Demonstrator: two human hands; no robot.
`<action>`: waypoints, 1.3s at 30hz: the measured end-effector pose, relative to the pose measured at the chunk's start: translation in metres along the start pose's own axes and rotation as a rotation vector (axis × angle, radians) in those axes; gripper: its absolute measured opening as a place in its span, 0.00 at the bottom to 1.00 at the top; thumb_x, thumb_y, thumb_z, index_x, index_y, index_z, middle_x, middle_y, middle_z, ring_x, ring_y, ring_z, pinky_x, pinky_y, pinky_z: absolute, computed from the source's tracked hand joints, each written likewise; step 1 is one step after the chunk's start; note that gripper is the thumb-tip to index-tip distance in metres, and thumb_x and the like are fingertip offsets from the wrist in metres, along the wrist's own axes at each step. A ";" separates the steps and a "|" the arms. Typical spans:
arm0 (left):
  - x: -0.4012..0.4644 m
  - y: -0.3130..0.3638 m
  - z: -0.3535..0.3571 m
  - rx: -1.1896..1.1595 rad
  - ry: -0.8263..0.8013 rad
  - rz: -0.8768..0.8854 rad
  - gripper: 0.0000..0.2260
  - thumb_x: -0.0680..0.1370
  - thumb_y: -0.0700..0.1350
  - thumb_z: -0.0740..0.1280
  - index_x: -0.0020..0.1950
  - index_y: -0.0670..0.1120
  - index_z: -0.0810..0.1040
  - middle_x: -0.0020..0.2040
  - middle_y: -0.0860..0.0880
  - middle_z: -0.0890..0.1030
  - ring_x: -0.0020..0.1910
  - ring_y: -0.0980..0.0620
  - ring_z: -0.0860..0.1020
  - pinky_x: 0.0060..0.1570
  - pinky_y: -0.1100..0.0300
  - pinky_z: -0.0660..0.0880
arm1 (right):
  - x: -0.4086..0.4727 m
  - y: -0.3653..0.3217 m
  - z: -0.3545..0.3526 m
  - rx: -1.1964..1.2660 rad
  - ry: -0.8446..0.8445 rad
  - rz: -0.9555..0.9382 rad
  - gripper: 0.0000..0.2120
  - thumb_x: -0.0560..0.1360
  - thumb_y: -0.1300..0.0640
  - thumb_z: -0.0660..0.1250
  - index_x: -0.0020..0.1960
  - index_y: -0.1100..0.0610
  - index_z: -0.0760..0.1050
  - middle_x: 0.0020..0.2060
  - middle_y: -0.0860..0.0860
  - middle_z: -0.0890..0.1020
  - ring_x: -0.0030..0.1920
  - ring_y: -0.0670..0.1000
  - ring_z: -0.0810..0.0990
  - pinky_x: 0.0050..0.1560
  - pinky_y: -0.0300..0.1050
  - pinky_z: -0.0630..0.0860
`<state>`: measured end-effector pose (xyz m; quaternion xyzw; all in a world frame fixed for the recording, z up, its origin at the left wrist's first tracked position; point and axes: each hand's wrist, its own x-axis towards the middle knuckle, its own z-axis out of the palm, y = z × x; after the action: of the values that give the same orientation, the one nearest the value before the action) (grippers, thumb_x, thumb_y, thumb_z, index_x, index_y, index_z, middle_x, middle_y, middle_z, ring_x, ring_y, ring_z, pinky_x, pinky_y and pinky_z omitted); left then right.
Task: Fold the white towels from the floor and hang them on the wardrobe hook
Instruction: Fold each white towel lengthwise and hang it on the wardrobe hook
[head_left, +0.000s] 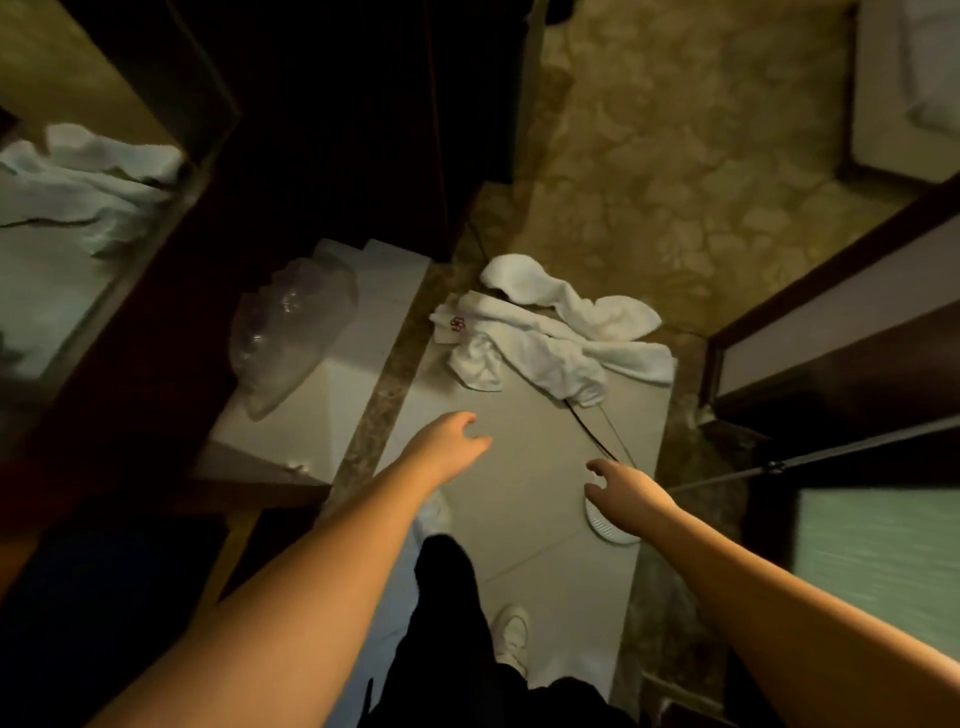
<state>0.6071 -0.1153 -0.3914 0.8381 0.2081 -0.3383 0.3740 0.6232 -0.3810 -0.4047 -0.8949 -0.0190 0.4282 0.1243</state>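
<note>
Down at six o'clock, a dark trouser leg (452, 613) and a pale shoe (511, 636) stand on the light floor tiles (524, 467), and both bare forearms reach forward from there. Further out, the left hand (449, 441) hangs with fingers loosely spread and grasps nothing; the right hand (618, 486), toward four o'clock of it, is likewise released, fingers slack, above a round white ribbed object (610, 527) I cannot identify. Neither hand touches any cloth.

Beyond the hands, at about twelve o'clock, the white towels (550, 332) lie in a crumpled heap on the floor, near but apart from the fingertips; one piece carries a small red flower mark (457, 323). A thin dark cord (589, 434) runs out from under the heap toward the right hand. By my judgement the job has barely started: nothing on the floor is folded, nothing lifted, and no hook shows anywhere, so picking up, folding and hanging all remain.

At nine o'clock a crinkled clear plastic bag (291, 338) rests on a low white surface (332, 410). Farther still, dark wooden wardrobe panels (332, 130) rise at eleven o'clock, with more white cloth (78, 182) visible at ten. Mottled brown stone flooring (675, 156) stretches off toward one o'clock under dim, yellowish light.
</note>
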 end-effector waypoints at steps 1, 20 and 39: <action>0.019 0.006 -0.001 0.020 -0.018 0.006 0.27 0.80 0.55 0.66 0.78 0.47 0.68 0.77 0.48 0.69 0.72 0.46 0.71 0.69 0.52 0.70 | 0.014 0.006 -0.002 0.011 -0.008 0.026 0.24 0.81 0.49 0.61 0.76 0.51 0.68 0.70 0.53 0.76 0.64 0.55 0.78 0.61 0.49 0.75; 0.424 -0.030 -0.028 -0.141 -0.149 -0.297 0.09 0.79 0.49 0.68 0.57 0.47 0.80 0.56 0.43 0.81 0.51 0.46 0.79 0.53 0.54 0.75 | 0.401 -0.016 -0.001 0.346 -0.230 0.226 0.23 0.81 0.51 0.64 0.74 0.57 0.71 0.69 0.54 0.77 0.67 0.54 0.75 0.57 0.39 0.66; 0.634 -0.172 0.098 -0.672 0.007 -0.654 0.18 0.79 0.43 0.71 0.68 0.38 0.77 0.53 0.42 0.83 0.37 0.52 0.82 0.31 0.65 0.75 | 0.665 -0.033 0.162 0.687 -0.214 0.220 0.37 0.76 0.51 0.74 0.79 0.57 0.62 0.74 0.57 0.71 0.70 0.56 0.73 0.66 0.48 0.69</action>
<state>0.8974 -0.0204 -0.9815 0.5621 0.5606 -0.3497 0.4975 0.9215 -0.2226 -1.0009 -0.7480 0.2090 0.5114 0.3677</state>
